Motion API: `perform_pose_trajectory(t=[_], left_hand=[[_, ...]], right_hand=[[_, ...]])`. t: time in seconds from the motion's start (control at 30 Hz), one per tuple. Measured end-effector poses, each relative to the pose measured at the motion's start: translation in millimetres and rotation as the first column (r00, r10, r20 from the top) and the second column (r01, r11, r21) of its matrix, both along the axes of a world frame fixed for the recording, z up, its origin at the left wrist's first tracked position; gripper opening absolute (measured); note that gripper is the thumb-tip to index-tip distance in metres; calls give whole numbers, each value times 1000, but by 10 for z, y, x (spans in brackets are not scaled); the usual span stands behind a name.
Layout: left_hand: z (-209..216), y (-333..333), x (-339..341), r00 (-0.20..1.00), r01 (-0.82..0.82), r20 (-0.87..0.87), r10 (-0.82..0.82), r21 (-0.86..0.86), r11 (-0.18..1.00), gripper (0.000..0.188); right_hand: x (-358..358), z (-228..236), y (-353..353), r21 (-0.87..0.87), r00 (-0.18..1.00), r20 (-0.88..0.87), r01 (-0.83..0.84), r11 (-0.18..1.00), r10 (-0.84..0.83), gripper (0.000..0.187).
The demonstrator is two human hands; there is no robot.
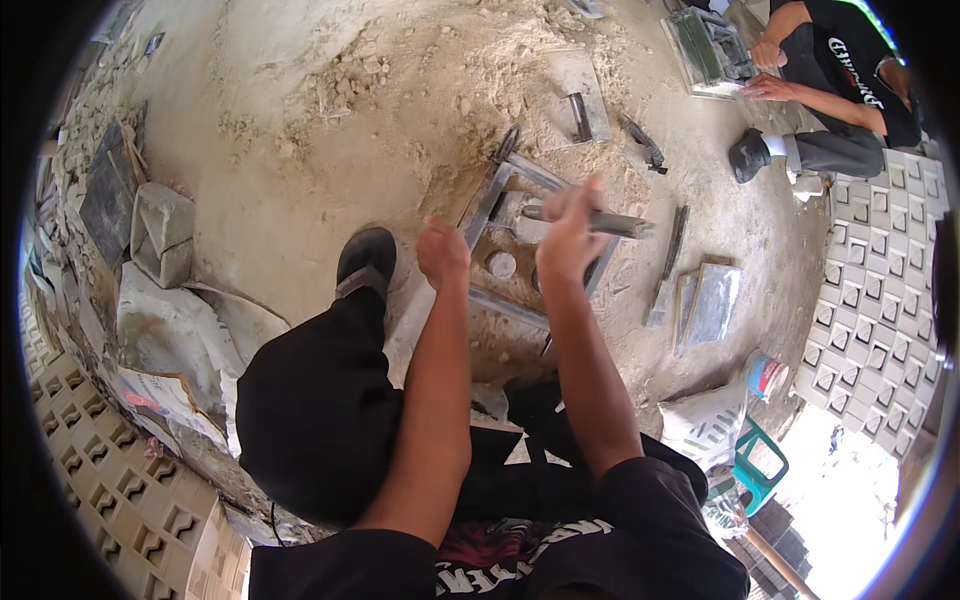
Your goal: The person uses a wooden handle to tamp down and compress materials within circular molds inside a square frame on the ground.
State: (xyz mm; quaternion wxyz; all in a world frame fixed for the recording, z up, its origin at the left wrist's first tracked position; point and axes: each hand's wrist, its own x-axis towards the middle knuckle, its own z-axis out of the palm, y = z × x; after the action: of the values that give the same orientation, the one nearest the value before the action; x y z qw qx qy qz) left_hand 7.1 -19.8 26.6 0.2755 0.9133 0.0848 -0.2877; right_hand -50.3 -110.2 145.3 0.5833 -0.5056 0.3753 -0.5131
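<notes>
A square grey metal mould frame (520, 308) lies on the sandy ground in front of me, with a round pale plug (501, 265) inside it. My right hand (572, 238) is closed round a grey bar-shaped tool (625, 226), held over the frame's right half; motion blurs this hand a little. At the frame's left side, my left hand (443, 252) is curled into a fist. Whether it grips anything there cannot be made out. Part of the frame's inside is hidden behind my right hand and the bar.
Flat grey plates (712, 300) and a thin dark bar (676, 240) lie to the right. Beyond the frame are a short dark pipe (580, 116) and loose sand (345, 85). A co-worker (850, 90) handles another mould (700, 50) at far right. Patterned blocks (870, 270) are stacked at right.
</notes>
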Motion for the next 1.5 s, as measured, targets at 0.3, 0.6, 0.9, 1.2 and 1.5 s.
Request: perform_pose_trajectory(t=[0.3,0.6,0.9,1.2,1.5], left_hand=[[44,11,-52,986,147,87,-142,-50,988,61],[63,-33,4,990,132,47,-130,-46,990,62],[6,-4,54,993,114,27,-114,-5,993,65],[-28,46,2,999,-1,-44,-1,-43,999,67],[-112,21,29,1000,10,-11,-11,-102,995,68]], right_hand=[[157,101,-198,-21,982,-186,-5,1000,1,54],[121,232,-96,120,972,-223,-50,991,76,51],[-135,336,422,76,951,-283,-107,991,124,50],[-296,395,651,84,975,-216,61,995,-41,49],[-380,269,903,71,990,-132,-47,996,56,44]])
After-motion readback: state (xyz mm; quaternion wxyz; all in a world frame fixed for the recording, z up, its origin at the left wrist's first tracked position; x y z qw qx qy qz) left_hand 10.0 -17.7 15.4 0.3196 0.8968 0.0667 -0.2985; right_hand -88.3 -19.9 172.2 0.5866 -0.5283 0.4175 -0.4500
